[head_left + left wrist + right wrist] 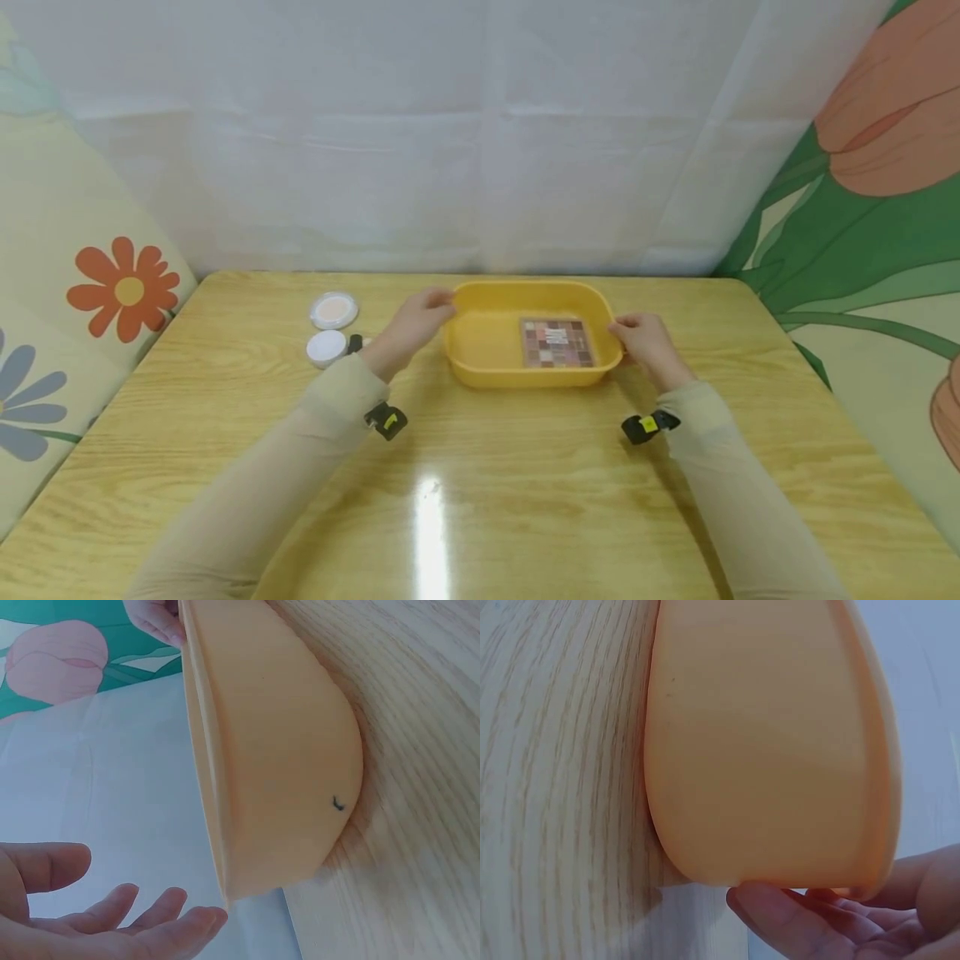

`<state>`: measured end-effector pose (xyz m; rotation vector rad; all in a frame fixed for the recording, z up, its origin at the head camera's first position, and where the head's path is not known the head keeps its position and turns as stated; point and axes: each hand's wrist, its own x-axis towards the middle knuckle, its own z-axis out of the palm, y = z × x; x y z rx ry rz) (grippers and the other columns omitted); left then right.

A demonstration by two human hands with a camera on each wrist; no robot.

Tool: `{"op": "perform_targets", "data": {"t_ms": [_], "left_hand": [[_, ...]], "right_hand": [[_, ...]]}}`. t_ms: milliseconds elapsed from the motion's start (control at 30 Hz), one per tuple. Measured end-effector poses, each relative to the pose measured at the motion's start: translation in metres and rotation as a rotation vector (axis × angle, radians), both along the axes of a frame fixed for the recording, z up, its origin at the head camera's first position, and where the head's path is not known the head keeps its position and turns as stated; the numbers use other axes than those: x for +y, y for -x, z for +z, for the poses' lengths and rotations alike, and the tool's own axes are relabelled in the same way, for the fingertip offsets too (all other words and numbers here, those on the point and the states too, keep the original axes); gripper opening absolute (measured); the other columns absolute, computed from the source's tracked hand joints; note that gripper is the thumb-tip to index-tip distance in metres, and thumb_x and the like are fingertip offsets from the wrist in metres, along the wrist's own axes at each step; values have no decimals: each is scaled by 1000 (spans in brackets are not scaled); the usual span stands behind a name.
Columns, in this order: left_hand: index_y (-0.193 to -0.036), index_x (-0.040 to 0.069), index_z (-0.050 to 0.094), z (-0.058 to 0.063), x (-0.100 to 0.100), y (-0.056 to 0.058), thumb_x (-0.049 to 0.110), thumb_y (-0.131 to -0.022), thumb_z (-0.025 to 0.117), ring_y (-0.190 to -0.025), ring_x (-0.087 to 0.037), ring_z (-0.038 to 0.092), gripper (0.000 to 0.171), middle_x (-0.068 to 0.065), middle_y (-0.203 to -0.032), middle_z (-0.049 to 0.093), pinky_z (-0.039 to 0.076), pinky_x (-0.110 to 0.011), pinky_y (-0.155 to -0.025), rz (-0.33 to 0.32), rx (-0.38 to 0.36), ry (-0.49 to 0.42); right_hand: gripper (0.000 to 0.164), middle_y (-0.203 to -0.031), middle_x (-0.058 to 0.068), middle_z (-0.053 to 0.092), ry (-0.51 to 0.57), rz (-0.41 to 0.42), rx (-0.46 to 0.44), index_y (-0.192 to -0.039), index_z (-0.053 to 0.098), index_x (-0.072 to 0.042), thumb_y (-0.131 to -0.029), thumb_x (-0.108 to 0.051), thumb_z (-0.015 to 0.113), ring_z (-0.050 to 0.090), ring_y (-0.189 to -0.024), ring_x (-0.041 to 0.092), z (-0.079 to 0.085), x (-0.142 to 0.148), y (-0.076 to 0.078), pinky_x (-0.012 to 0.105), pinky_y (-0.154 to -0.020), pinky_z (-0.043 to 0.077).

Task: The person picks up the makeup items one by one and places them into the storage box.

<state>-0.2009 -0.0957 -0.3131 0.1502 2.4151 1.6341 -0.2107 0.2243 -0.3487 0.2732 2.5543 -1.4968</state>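
A yellow plastic basin (480,377) stands on the wooden table, with a makeup palette (558,343) of many coloured squares lying inside it, toward the right. My left hand (415,327) is at the basin's left end. In the left wrist view its fingers (161,907) are loosely extended, fingertips right at the rim, with the thumb well apart from them. At the other end, my right hand (647,340) grips the rim. The right wrist view shows its fingers (787,911) under the rim, against the basin's outer wall.
Left of the basin lie a round compact (333,310), a white round lid or case (326,348) and a small black item (356,342) partly behind my left wrist. A white cloth (480,150) hangs behind the table (525,483); flower-patterned panels flank it.
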Motion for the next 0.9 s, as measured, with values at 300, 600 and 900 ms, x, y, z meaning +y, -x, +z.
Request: {"op": "perform_targets", "data": {"t_ms": [300, 600, 900], "left_hand": [[-140, -7, 41, -2, -6, -5, 10, -100, 46, -129, -38, 43, 44, -26, -140, 46, 34, -50, -109, 13, 2, -1], [-142, -8, 38, -7, -15, -11, 10, -101, 46, -132, -39, 40, 46, -27, -143, 42, 32, -49, -111, 20, 11, 13], [-145, -5, 35, -8, -24, -14, 13, -101, 45, -133, -38, 39, 48, -25, -146, 39, 32, -49, -111, 43, -15, 32]], "right_hand": [[43, -121, 30, 52, -4, 2, 10, -133, 41, 20, -103, -11, 42, 58, -83, 15, 0, 1, 1, 24, -64, 56], [42, -125, 32, 50, -21, -1, 2, -134, 41, 19, -103, -10, 42, 59, -89, 21, 0, 1, -1, 24, -64, 56], [42, -121, 29, 51, -29, -1, 2, -133, 42, 19, -103, -11, 42, 58, -86, 18, -2, 1, 1, 24, -64, 55]]}}
